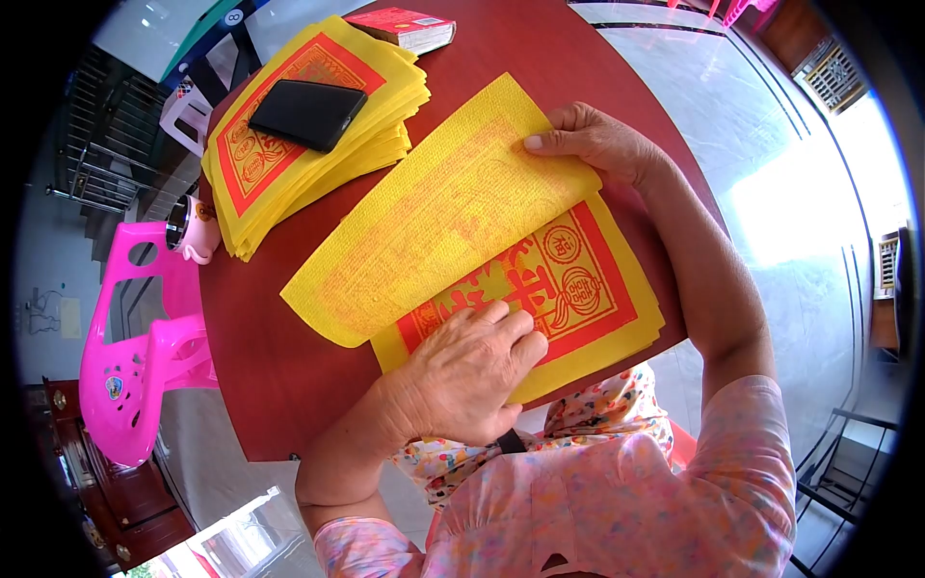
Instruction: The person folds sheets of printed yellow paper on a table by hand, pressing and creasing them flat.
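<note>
My right hand (602, 143) pinches the upper right corner of a yellow joss paper sheet (453, 202), thumb on top. The sheet is lifted and curled back, its pale underside showing faint red print. Beneath it lies a stack of joss paper (607, 299), its top sheet printed in red with round emblems and characters. My left hand (472, 371) rests on the near part of this stack, knuckles up and fingers curled. Its fingertips are hidden, so I cannot see whether they hold anything.
A thicker joss paper pile (279, 202) stands at the far left of the red table (289, 385), with a black phone (308, 114) on top. Behind it lies a red-covered book (409, 31). A pink mug (196, 229) and a pink plastic chair (145, 356) are at left.
</note>
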Motion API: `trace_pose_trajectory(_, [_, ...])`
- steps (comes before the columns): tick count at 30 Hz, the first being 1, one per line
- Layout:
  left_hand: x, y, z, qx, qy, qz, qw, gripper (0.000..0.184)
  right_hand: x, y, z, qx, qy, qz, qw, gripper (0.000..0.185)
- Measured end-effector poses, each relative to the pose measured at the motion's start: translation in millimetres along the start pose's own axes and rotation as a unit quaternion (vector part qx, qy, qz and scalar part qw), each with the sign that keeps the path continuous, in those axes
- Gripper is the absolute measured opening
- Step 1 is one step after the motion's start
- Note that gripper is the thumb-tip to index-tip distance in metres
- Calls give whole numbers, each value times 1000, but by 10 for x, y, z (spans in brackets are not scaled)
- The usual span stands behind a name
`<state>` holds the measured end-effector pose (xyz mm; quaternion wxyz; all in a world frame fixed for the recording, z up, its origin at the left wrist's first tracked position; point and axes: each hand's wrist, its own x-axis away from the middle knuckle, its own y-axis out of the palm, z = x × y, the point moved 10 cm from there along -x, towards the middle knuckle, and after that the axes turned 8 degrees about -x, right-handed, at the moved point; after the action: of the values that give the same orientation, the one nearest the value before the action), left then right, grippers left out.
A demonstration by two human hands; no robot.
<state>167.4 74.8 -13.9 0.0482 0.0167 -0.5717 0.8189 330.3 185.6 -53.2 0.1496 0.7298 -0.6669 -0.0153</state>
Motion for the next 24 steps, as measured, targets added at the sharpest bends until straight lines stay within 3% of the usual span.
trace_pose_trajectory(12, [7, -24, 7, 7, 10, 3, 1000, 48, -26, -60, 48, 37, 6, 9, 999, 32])
trace_pose_trajectory(15, [21, -47, 4, 13, 11, 4, 1000, 47, -2, -47, 24, 6, 2, 30, 1000, 24])
trace_pose_trajectory(18, [45, -98, 1, 9, 12, 10, 1000, 44, 15, -22, -4, 11, 3, 25, 1000, 25])
trace_pose_trajectory(20, [79, -116, -73, 29, -24, 5, 999, 32, 7, -23, 13, -2, 5, 25, 1000, 25])
trace_pose_trajectory(24, [177, -277, -100, -28, -9, 37, 999, 31, -15, -39, 35, -21, 0, 20, 1000, 24])
